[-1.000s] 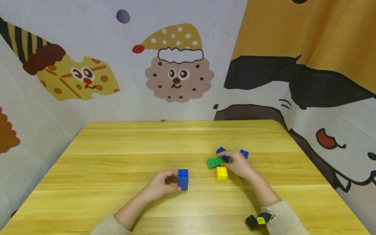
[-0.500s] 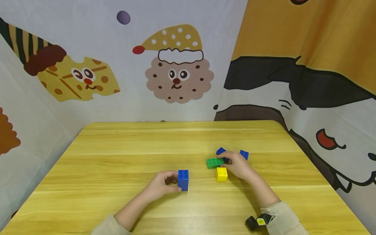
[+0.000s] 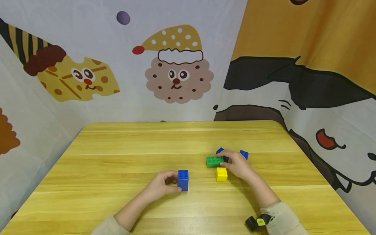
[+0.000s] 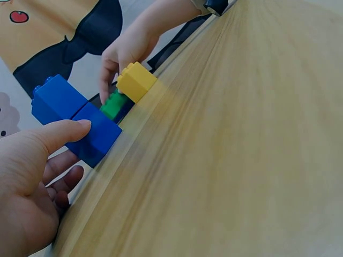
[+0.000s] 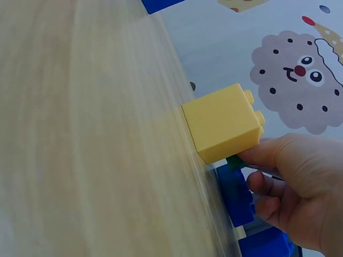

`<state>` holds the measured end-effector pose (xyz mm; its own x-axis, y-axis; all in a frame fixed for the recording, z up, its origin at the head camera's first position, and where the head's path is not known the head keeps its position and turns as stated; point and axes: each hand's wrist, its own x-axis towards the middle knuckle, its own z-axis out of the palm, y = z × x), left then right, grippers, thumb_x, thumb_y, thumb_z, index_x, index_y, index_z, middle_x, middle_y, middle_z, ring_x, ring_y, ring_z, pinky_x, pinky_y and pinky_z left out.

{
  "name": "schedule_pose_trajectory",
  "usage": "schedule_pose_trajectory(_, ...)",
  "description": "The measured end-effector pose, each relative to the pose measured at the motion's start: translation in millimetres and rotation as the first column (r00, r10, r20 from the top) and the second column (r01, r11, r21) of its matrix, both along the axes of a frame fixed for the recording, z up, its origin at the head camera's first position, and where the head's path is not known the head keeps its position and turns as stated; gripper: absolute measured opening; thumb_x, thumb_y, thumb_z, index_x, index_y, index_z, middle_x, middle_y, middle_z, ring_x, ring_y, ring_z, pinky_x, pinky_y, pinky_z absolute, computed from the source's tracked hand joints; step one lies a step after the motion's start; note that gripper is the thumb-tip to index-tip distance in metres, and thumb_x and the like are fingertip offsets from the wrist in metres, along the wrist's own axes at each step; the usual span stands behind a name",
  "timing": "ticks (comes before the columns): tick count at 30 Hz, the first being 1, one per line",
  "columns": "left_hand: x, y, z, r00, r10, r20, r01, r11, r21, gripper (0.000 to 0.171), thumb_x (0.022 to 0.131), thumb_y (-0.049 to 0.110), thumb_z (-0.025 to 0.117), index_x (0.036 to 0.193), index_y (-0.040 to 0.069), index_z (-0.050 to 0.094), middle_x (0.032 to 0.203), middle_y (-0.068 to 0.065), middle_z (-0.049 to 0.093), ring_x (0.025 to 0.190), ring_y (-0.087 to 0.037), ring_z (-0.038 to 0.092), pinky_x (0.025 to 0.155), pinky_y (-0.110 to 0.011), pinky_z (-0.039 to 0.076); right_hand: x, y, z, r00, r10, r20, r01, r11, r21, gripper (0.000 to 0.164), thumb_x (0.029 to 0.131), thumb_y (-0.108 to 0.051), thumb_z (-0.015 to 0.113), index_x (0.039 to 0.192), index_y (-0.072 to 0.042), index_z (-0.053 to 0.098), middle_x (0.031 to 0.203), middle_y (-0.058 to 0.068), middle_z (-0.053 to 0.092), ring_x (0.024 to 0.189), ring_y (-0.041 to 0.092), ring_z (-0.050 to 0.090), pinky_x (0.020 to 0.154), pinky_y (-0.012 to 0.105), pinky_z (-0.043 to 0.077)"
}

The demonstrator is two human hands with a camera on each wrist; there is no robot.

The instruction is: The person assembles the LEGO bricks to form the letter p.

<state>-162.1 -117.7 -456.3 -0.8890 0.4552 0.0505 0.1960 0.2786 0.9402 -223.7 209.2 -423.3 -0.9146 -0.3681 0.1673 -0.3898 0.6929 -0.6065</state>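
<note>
On the table's middle stand two stacked blue toy building bricks [image 3: 183,181], their seam visible in the left wrist view. My left hand [image 3: 160,186] holds this stack from the left, with the thumb [image 4: 64,133] against the lower brick. To the right, my right hand [image 3: 239,164] pinches the right end of a long green brick [image 3: 212,161] between thumb and fingers. Just in front of the green brick is a yellow brick [image 3: 221,174], which hides most of it in the right wrist view.
One blue brick [image 3: 220,150] lies behind the green one, partly covered by the right hand. Another blue brick [image 3: 244,154] sits further right. The wooden table [image 3: 141,140] ends at a cartoon-printed cloth [image 3: 126,107]. A black device [image 3: 255,223] is at the right cuff.
The green brick has turned slightly and shifted a little toward the back in the right hand's fingers. The left hand and the blue stack have stayed in place.
</note>
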Motion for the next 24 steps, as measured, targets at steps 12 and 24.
schedule_pose_trajectory(12, 0.7, 0.5, -0.5, 1.0, -0.003, -0.001, 0.003, 1.0, 0.0, 0.038, 0.077, 0.013, 0.079, 0.112, 0.006, 0.066, 0.095, 0.0, 0.066, 0.088, -0.022, 0.057, 0.075, -0.033, 0.048, 2.8, -1.1, 7.0, 0.999, 0.005, -0.046, -0.007, 0.999, -0.033, 0.032, 0.087, -0.006, 0.07, 0.119, -0.009, 0.066, 0.118, 0.004, 0.061, 0.064, 0.016, 0.047, 0.056, 0.028, 0.043)
schedule_pose_trajectory(24, -0.1, 0.4, 0.2, 1.0, 0.005, -0.001, -0.005, 1.0, 0.005, 0.037, 0.077, 0.014, 0.08, 0.111, 0.006, 0.067, 0.097, -0.001, 0.066, 0.089, -0.023, 0.056, 0.076, -0.033, 0.047, 9.2, -8.5, 20.3, 0.993, 0.004, -0.116, -0.015, 0.996, -0.092, 0.032, 0.087, -0.008, 0.07, 0.119, -0.012, 0.066, 0.122, 0.002, 0.059, 0.061, 0.013, 0.047, 0.051, 0.026, 0.042)
